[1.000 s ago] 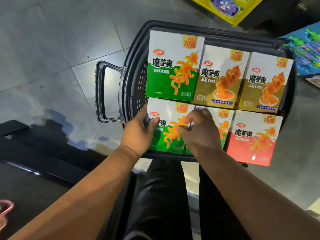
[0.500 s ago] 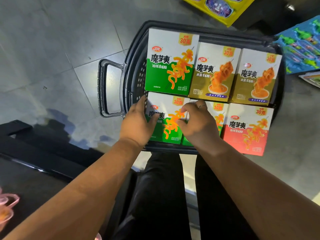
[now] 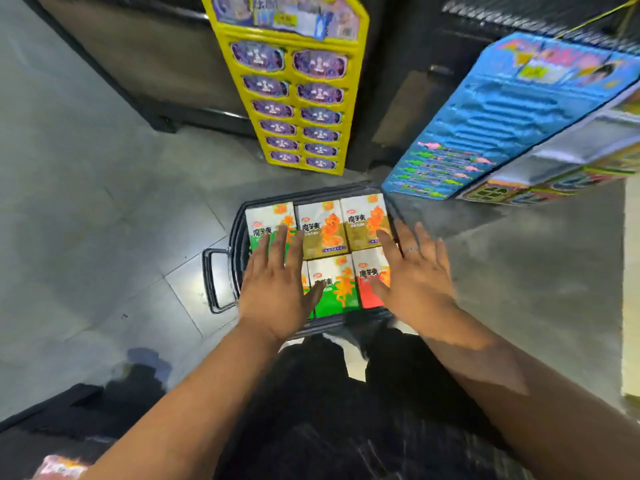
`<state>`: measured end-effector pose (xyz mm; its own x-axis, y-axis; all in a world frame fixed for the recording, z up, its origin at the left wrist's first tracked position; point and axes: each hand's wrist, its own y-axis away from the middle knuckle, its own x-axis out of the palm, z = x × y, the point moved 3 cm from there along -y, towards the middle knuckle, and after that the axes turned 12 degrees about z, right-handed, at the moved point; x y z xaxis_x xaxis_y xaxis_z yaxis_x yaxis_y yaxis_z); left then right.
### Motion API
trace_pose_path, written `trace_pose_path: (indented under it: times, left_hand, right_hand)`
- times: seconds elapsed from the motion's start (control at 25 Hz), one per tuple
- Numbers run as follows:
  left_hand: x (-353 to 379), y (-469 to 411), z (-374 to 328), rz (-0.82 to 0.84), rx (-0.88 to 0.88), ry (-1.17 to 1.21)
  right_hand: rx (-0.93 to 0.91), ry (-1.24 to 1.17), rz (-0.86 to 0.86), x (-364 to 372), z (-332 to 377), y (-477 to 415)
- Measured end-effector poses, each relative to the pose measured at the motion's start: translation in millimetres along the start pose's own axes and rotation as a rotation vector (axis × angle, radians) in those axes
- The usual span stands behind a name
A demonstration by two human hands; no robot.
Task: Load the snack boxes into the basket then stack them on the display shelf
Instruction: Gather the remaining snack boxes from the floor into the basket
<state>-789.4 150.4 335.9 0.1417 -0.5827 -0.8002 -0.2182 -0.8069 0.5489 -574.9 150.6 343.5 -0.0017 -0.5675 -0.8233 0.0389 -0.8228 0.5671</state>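
The black basket on the floor holds white-topped snack boxes with green, olive and red lower halves, under the spread, empty left hand and right hand.

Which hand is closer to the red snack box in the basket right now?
Right. The right hand overlaps the red snack box on its right edge; the left hand lies over the green boxes at the left side of the basket.

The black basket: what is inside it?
Snack boxes fill the basket in two rows: green, gold, red. The left hand covers parts of two green ones; anything beneath the boxes is hidden.
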Motion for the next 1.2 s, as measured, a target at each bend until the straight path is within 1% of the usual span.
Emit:
trace_pose_path:
  times: [0.24,0.36,0.6,0.72,0.8,1.0,1.2]
  left_hand:
    - [-67.5,50.3,-130.1,-0.105,0.222,-0.147]
    - [-86.3,65.4,-214.7,-0.141,0.319,-0.234]
    - [-78.8,86.8,-412.4,-0.170,0.434,-0.368]
    - [-67.3,89.8,-510.7,-0.117,0.507,-0.396]
    - [-64.4,90.6,-561.6,-0.096,0.549,-0.407]
    - [-66.7,85.3,-658.0,-0.120,0.641,-0.442]
    - [-87.8,40.4,-737.1,-0.096,0.777,-0.491]
  right_hand:
    - [0.129,-0.103,-0.121,-58.4,-89.3,102.1]
    - [0.206,-0.171,-0.136,-71.3,-158.8,151.4]
    - [0.335,-0.265,-0.173,-75.8,-326.9,249.5]
    - [0.411,-0.304,-0.218,-69.3,-409.3,296.8]
    - [0.464,-0.322,-0.228,-67.8,-453.2,321.4]
    - [0.563,-0.364,-0.202,-78.0,-547.2,356.1]
    - [0.614,-0.384,-0.158,-103.9,-622.4,353.4]
